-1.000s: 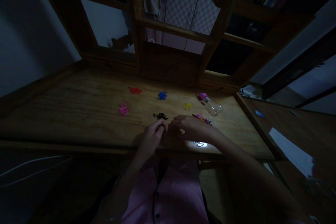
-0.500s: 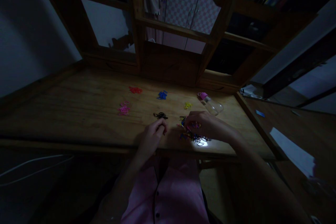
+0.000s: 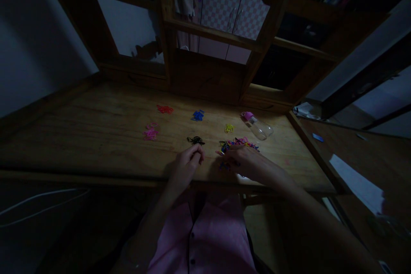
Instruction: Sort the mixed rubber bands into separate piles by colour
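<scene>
My right hand (image 3: 242, 158) is bent down over a mixed pile of small coloured rubber bands (image 3: 244, 142), touching it. Its fingers are curled together, and what lies between the tips is hidden. Just in front of a little heap of black rubber bands (image 3: 195, 140), my left hand (image 3: 192, 157) rests with curled fingers; anything inside them cannot be made out. Further off lie separate heaps of pink bands (image 3: 150, 132), red bands (image 3: 165, 109), blue bands (image 3: 198, 115) and yellow bands (image 3: 229, 128).
A clear bottle with a pink cap (image 3: 248, 115) lies on its side at the right of the wooden desk (image 3: 96, 137). Wooden shelves (image 3: 212, 36) rise along the back. On the surface to the right are white paper (image 3: 356, 184) and a small blue card (image 3: 317, 137). The room is dim.
My right hand has come down and slightly nearer to me, onto the front of the mixed pile, uncovering pink bands behind it. My left hand has stayed in place.
</scene>
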Action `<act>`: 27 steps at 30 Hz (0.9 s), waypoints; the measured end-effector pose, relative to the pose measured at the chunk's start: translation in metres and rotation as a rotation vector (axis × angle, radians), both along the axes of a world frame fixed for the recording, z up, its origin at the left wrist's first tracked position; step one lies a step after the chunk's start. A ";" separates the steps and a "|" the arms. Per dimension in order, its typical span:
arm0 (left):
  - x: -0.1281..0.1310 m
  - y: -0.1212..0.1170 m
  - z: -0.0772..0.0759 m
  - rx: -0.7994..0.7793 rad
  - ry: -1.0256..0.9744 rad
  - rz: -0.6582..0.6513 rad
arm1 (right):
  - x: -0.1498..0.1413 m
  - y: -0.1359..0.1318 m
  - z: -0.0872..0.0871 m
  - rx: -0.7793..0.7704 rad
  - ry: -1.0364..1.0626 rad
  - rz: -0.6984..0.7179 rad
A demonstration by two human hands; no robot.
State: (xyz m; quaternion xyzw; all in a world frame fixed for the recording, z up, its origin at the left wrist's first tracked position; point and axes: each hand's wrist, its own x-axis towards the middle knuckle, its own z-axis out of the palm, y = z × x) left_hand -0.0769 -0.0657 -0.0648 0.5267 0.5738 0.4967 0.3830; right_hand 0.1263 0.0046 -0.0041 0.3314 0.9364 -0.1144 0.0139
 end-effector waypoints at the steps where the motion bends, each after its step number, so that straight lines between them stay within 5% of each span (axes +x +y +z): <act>1: 0.000 0.000 0.000 0.001 -0.001 -0.001 | 0.000 0.000 -0.002 0.018 -0.004 -0.001; 17: 0.000 0.000 -0.004 0.004 0.000 -0.012 | 0.009 0.008 0.001 0.081 0.141 -0.033; 27: -0.001 0.001 -0.003 -0.003 -0.022 -0.021 | 0.011 0.007 0.011 -0.025 0.181 -0.069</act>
